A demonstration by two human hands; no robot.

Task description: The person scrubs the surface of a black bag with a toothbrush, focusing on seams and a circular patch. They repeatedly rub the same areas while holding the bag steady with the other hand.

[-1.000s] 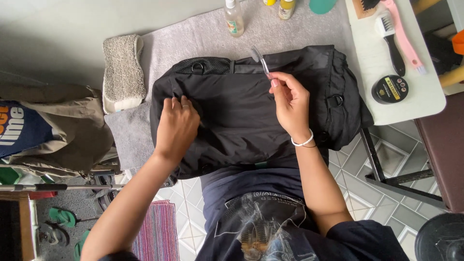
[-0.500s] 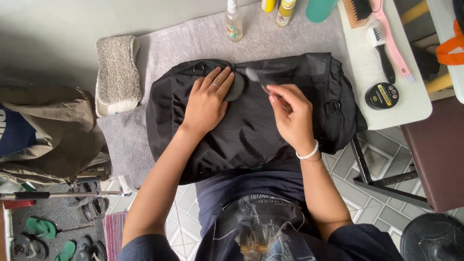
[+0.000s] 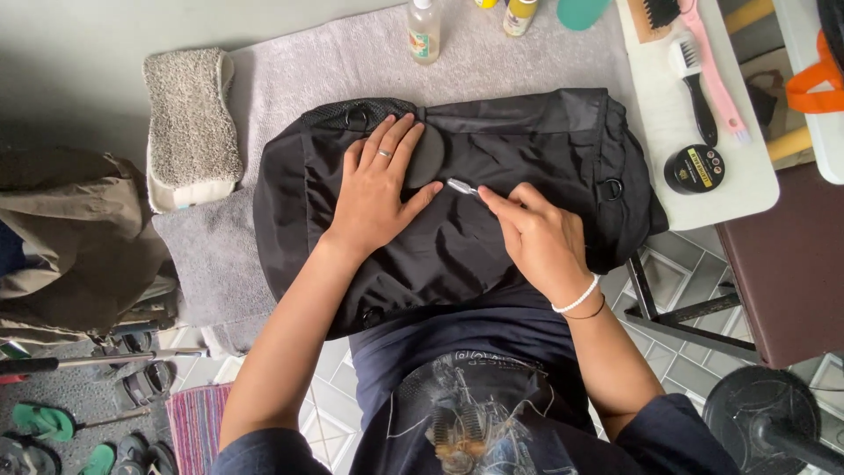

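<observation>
Black nylon backpack [image 3: 492,237] lies crosswise on the grey towel [image 3: 290,79]. Left hand [image 3: 380,189] spread flat, pressing it. Right hand [image 3: 536,237] pinches a metal zipper pull [image 3: 461,186], just right of the left thumb.

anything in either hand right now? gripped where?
Right hand pinches a small metal tool by its rear end; the tip sticks out toward the grey patch. Left hand holds nothing, lying flat on the black bag.
</observation>
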